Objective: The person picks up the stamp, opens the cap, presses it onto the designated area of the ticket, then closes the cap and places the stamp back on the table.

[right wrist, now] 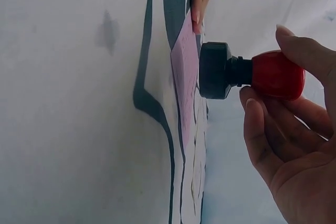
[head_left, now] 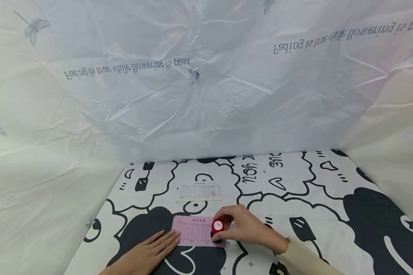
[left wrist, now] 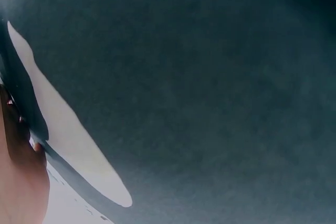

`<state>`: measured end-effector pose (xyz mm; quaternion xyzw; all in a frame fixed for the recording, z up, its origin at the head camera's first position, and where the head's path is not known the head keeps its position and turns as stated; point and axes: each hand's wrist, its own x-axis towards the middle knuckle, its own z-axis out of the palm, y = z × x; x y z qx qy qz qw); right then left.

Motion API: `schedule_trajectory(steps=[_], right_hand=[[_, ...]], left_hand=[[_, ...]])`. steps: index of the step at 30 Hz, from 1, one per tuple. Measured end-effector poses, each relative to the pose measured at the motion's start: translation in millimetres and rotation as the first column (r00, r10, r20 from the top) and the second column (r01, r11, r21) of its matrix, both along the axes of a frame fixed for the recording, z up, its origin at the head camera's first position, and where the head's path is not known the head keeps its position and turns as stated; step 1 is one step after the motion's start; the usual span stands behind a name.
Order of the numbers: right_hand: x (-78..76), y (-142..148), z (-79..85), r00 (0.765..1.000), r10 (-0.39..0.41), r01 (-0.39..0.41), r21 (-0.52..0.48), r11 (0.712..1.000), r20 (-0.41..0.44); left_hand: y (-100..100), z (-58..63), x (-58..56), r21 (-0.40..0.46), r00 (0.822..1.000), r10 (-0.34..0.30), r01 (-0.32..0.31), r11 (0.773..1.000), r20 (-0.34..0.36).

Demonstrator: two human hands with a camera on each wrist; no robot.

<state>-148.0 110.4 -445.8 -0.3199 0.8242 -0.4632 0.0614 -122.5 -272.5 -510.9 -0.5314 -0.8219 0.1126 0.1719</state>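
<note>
A self-inking style stamp with a red knob and black base (right wrist: 214,71) is pinched by my right hand (head_left: 241,225), the thumb on one side of the red knob (right wrist: 278,75) and the fingers on the other. Its base sits close over the right end of a pink printed form pad (head_left: 191,231). Flat on the cloth, my left hand (head_left: 153,250) lays its fingertips on the pad's left edge. In the left wrist view only part of that hand (left wrist: 26,182) shows at the lower left.
Beyond the pink pad lies a white printed form (head_left: 197,191) with a red mark at its right end. Black-and-white cartoon cloth (head_left: 258,210) covers the table. White sheeting (head_left: 206,107) with printed lettering rises behind and at both sides.
</note>
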Motion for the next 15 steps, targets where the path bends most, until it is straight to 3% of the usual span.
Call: schedule_trajectory(steps=[8, 15], right_hand=[[2.1, -4.4, -3.0, 1.0, -0.002, 0.001, 0.029, 1.0, 0.029], [1.7, -5.3, -6.5, 0.999, 0.001, -0.003, 0.036, 0.999, 0.034]], left_hand=[[-0.3, -0.3, 3.3, 0.001, 1.0, 0.009, -0.009, 1.0, -0.016], [3.0, 4.9, 4.3, -0.005, 1.0, 0.027, -0.027, 1.0, 0.012]])
